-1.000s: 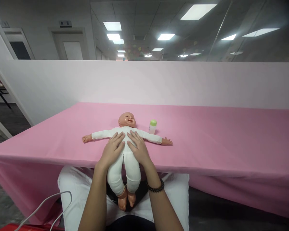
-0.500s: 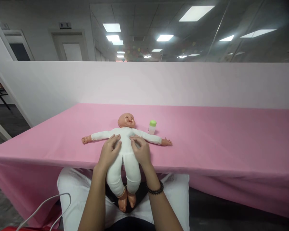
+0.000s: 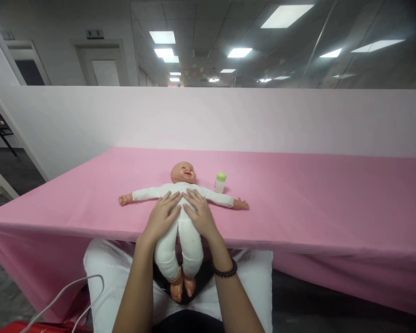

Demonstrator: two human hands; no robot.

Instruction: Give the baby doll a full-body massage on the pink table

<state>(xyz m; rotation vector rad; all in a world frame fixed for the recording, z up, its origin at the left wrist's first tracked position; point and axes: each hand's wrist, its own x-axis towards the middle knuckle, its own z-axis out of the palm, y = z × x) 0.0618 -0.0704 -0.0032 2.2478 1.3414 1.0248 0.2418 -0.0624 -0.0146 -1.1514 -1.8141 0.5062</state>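
Observation:
A baby doll (image 3: pixel 190 245) with a white cloth body lies on its back on the pink-covered table (image 3: pixel 298 199), arms spread wide, its feet hanging past the front edge. My left hand (image 3: pixel 162 215) rests flat on the left side of its torso, fingers apart. On the right side of the torso lies my right hand (image 3: pixel 200 213), also flat with fingers spread. Both thumbs point inward over the belly. A small bottle (image 3: pixel 220 183) with a green cap stands behind the doll's right-side arm.
Behind the table runs a white partition (image 3: pixel 229 120) with glass above it. A white cloth (image 3: pixel 253 282) covers my lap under the doll's legs. At the lower left, a pale cable (image 3: pixel 64 289) loops above a red object (image 3: pixel 45 327).
Both hands have moved inward over the doll's chest, and their bent fingers have straightened and spread flat. The doll and the bottle lie as before.

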